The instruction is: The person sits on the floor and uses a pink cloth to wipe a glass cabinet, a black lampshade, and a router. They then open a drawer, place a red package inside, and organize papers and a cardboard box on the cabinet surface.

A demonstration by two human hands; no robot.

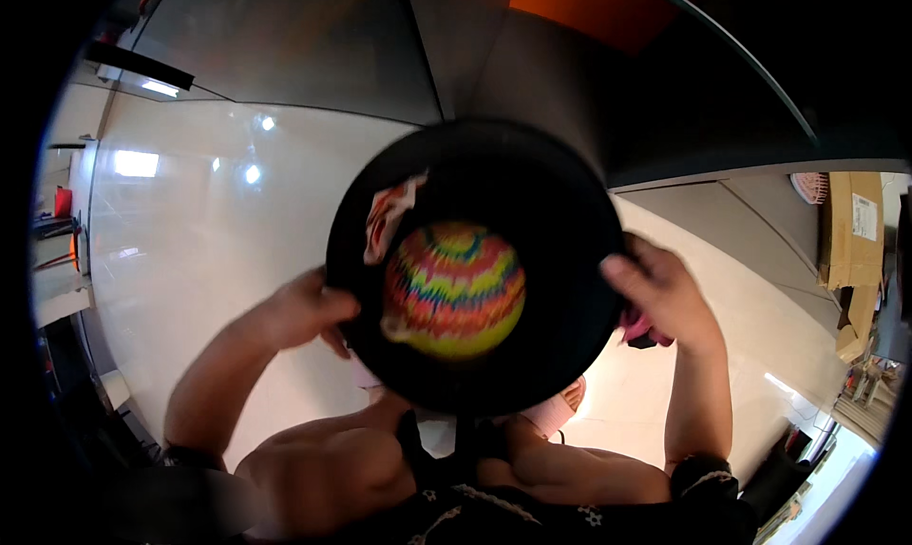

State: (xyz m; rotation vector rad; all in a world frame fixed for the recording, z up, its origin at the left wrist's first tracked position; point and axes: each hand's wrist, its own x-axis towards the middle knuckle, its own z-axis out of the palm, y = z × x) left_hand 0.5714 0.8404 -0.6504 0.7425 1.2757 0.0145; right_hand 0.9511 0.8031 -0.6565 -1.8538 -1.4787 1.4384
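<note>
Both my hands hold a round black container, seen from above, in front of my knees. My left hand (306,310) grips its left rim, thumb over the edge. At the right rim, my right hand (655,288) grips it in the same way, somewhat blurred; a bit of pink cloth (639,325) shows below this hand. Inside the black container (563,210) lies a multicoloured patterned ball (456,288) with yellow, red and blue bands. A crumpled red and white wrapper or paper (392,217) lies beside the ball, at its upper left. The underside of the container is hidden.
Grey cabinet panels (320,39) stand beyond the container, with a glass edge (741,39) at the upper right. A glossy pale floor (178,238) spreads below. At the far right are a cardboard box (851,238) and a pink hairbrush (810,187).
</note>
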